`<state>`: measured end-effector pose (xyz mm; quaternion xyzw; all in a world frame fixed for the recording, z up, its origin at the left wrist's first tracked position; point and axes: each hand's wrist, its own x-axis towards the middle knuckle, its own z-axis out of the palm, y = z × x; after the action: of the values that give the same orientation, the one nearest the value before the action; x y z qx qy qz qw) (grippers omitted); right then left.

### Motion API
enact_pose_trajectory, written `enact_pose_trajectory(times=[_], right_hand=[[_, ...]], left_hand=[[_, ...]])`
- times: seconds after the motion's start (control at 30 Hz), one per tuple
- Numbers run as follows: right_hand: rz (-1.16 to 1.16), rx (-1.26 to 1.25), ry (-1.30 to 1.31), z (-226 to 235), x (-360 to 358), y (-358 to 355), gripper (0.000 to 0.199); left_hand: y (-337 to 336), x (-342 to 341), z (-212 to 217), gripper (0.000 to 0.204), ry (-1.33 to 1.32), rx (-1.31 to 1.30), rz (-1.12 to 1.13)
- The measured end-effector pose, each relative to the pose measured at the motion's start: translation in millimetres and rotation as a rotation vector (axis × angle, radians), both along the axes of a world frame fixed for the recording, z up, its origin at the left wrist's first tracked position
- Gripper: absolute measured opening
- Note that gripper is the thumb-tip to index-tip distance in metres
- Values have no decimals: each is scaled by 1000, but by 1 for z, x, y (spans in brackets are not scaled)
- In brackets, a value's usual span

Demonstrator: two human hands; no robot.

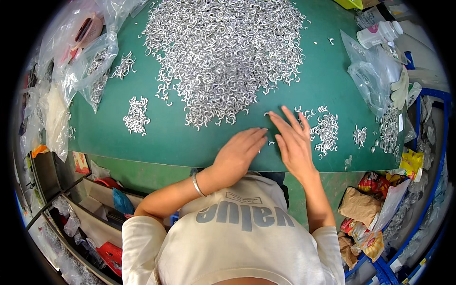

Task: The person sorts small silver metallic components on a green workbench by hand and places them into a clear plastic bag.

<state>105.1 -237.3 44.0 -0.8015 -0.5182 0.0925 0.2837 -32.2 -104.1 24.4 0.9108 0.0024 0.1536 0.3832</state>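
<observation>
- Down at the near edge of the green bench [190, 137], both hands lie flat and unclenched, gripping nothing that shows.
- Left hand [237, 154]: palm down, fingers together and pointing up and to the right, tips beside a few loose silvery pieces; a thin metal bangle [197, 184] circles its wrist.
- Right hand [294, 142]: palm down just beside the left, fingers spread and resting on the mat, the longest ones reaching to the lower fringe of the big heap.
- Between the two hands lie a few stray curved metal pieces [270, 142], touching or nearly touching the fingertips; whether any is pinched I cannot tell.
- Just right of the right hand sits a small cluster [327, 133] of the same hooks, and further right a still smaller bunch [360, 136].
- Ahead of the hands spreads the big heap of silvery curved hooks [223, 52], covering most of the far half of the bench.
- Well to the left lie two small separate clumps, one nearer [136, 115] and one further back [123, 65].
- Clear plastic bags [97, 66] holding more metal parts lie at the left edge; more clear bags [375, 80] lie at the right edge, with a white bottle [380, 33] behind them.
- Below the bench on the right, crumpled brown paper [358, 204] and colourful wrappers sit inside a blue-framed rack.
</observation>
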Motion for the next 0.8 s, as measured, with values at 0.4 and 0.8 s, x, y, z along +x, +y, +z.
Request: enact_pose_trajectory(times=[0.4,0.8], right_hand=[[-57,24,-33,-6,2,-7,31],[-95,148,-67,-5,3,7,23]], left_hand=[[-3,13,1,43,50,55,-46],[-11,5,-5,41,40,116,-211]])
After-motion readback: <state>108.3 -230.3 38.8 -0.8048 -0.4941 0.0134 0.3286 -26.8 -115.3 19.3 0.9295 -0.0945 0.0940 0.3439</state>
